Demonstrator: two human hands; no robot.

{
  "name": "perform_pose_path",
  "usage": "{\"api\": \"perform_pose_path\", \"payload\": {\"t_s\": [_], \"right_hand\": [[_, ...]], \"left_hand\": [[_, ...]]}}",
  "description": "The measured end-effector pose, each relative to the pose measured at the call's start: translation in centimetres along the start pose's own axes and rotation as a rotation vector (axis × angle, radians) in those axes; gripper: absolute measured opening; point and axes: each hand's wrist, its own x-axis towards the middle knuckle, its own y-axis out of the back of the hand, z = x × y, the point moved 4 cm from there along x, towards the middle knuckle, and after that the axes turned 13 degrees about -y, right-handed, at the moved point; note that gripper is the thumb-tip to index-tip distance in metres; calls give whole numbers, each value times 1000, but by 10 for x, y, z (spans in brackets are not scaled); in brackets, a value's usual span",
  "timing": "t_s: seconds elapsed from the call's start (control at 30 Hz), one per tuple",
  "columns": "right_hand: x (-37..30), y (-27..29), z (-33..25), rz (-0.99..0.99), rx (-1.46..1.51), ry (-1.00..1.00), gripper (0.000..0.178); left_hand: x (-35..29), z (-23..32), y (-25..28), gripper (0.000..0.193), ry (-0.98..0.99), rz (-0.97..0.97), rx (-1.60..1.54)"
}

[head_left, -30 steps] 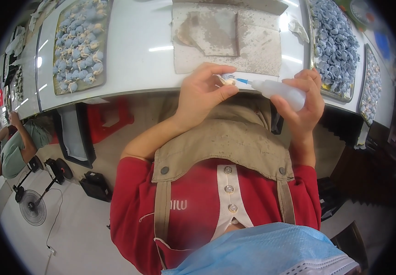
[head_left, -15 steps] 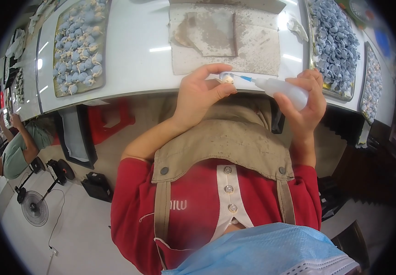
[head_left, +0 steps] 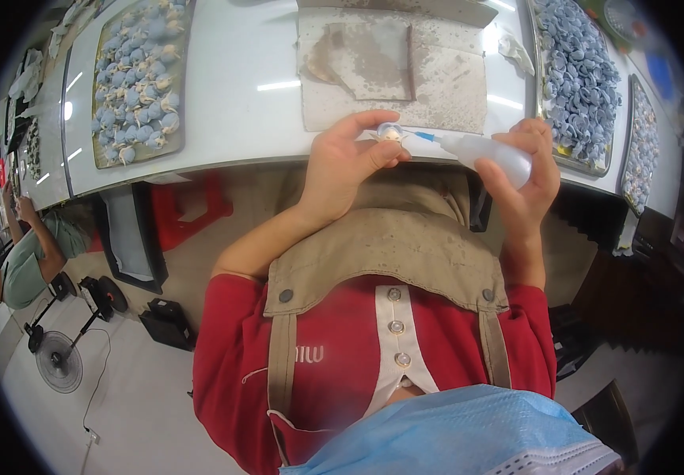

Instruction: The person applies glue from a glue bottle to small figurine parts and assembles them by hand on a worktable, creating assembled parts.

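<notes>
Between its thumb and fingers, my left hand (head_left: 347,150) pinches a small doll head (head_left: 391,133) with a cream face and a blue-grey cap. My right hand (head_left: 528,166) is wrapped round a translucent white squeeze bottle (head_left: 488,154), tipped to the left. The bottle's blue needle tip (head_left: 424,136) points at the cap's right side; whether it touches I cannot tell. Both hands are just above the table's near edge.
On the white table (head_left: 231,119) lies a stained cardboard sheet (head_left: 445,103). A tray (head_left: 180,119) of blue-capped heads stands left, a tray (head_left: 540,79) of blue-grey caps right. A crumpled tissue (head_left: 514,52) lies nearby. Another person (head_left: 37,253) works at far left.
The doll head has turned so that its face and cap show more toward me. The needle tip has drawn slightly off the cap's top toward its right side.
</notes>
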Motion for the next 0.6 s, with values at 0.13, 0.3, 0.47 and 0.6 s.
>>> {"api": "perform_pose_path", "payload": {"t_s": [0.13,0.3,0.47,0.6], "right_hand": [[10,-16,27,66,143,-194,26],[31,-50,65,171,28,-260,26],[33,-35,66,220,-122,-119,22],[29,25,90,404,-454,-45,12]], "left_hand": [[2,-1,1,37,44,16,-78],[7,1,0,37,97,-83,-237],[10,15,-7,48,62,-305,-378],[12,7,-10,45,86,-289,-314]]}}
